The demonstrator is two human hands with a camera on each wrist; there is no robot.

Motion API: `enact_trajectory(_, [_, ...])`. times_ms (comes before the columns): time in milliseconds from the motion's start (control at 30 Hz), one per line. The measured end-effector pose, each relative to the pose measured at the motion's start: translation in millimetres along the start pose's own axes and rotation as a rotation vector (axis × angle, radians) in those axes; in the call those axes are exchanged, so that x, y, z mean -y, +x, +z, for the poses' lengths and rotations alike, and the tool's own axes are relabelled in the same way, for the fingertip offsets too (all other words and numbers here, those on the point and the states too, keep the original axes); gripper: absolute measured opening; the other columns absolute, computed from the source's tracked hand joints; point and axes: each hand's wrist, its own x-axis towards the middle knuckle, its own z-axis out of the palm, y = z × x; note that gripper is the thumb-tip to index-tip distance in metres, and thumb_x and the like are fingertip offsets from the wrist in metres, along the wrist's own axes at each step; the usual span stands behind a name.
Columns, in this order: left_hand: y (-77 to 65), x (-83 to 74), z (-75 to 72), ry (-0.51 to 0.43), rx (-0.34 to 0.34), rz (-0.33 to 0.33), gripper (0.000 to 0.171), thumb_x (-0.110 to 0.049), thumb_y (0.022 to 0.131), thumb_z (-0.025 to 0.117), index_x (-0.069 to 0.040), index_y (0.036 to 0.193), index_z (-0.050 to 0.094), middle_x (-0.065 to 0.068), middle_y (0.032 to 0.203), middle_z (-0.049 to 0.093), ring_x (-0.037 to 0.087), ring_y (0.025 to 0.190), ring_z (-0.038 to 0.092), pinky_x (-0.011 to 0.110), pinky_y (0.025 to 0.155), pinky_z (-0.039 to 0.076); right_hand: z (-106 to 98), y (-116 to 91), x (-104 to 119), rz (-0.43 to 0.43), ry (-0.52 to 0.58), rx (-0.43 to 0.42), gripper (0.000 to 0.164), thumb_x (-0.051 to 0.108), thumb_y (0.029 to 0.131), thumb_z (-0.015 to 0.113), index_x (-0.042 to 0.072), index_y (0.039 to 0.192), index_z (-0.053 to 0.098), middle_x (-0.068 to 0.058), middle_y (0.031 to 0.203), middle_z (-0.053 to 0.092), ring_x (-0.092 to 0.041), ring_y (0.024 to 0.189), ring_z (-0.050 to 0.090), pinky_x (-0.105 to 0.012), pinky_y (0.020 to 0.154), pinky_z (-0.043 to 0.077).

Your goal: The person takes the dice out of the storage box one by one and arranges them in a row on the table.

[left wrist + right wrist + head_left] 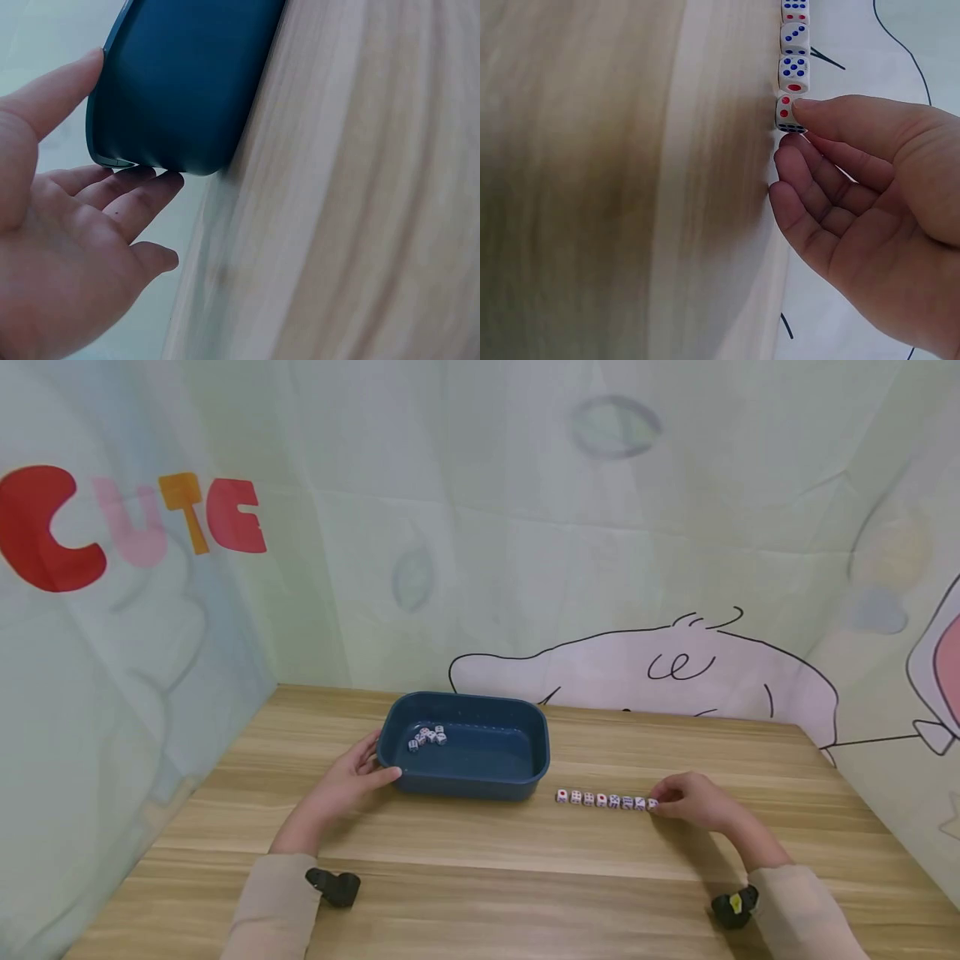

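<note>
A dark blue plastic basin (472, 787) stands on the wooden table, with several white dice (426, 737) loose in its left part. My left hand (351, 782) holds the basin's near left corner. In the left wrist view the thumb (64, 86) lies at the rim, while the fingers bend against the end wall. Right of the basin, a straight row of dice (602, 800) runs along the table. At its right end, my right hand (697, 802) pinches the last die (785, 112), which shows red pips on top and sits close against its neighbour.
The wooden tabletop (480, 877) extends in front of both hands. Behind it hangs a printed fabric backdrop (525, 568) with a cartoon outline, and colored letters mark the left side. Small black devices are worn at the left wrist (335, 887) and right wrist (733, 907).
</note>
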Motion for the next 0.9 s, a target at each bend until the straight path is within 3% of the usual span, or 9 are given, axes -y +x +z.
enact_trajectory(300, [-1.1,0.3,-1.1,0.016,-0.007,0.000,0.082,-0.020,0.095,0.063,-0.001,0.154,0.009,0.027,0.157,0.013,0.043,0.143,0.020,0.050,0.115,0.023,-1,1,4,-0.003,-0.024,-0.006,0.013,0.009,0.082,0.073,-0.001,0.090,0.069,-0.002,0.083,0.067,-0.010,0.074,0.056,-0.023,0.064,0.047])
enact_trajectory(467, [-1.6,-0.4,0.1,0.003,-0.011,-0.002,0.082,-0.019,0.094,0.063,-0.002,0.154,0.010,0.026,0.157,0.014,0.043,0.143,0.019,0.049,0.115,0.022,-15,3,13,-0.003,-0.087,-0.043,0.019,0.008,0.085,0.070,-0.005,0.098,0.069,-0.005,0.087,0.068,-0.013,0.078,0.058,-0.027,0.066,0.050])
enact_trajectory(700, [-3.2,-1.2,-0.5,0.007,-0.011,0.002,0.085,-0.023,0.094,0.065,-0.002,0.154,0.009,0.027,0.157,0.013,0.044,0.143,0.019,0.050,0.115,0.022,-36,21,48,-0.029,-0.048,-0.073,0.028,0.015,0.092,0.065,-0.005,0.111,0.065,-0.008,0.095,0.069,-0.018,0.086,0.063,-0.032,0.072,0.054])
enact_trajectory(900, [-2.7,-0.3,0.3,0.024,-0.020,0.000,0.083,-0.022,0.093,0.065,-0.003,0.154,0.011,0.027,0.157,0.016,0.044,0.142,0.022,0.051,0.114,0.024,-39,46,84,-0.073,-0.015,-0.074,0.030,0.019,0.094,0.063,-0.003,0.114,0.065,-0.009,0.098,0.069,-0.020,0.089,0.063,-0.035,0.077,0.054])
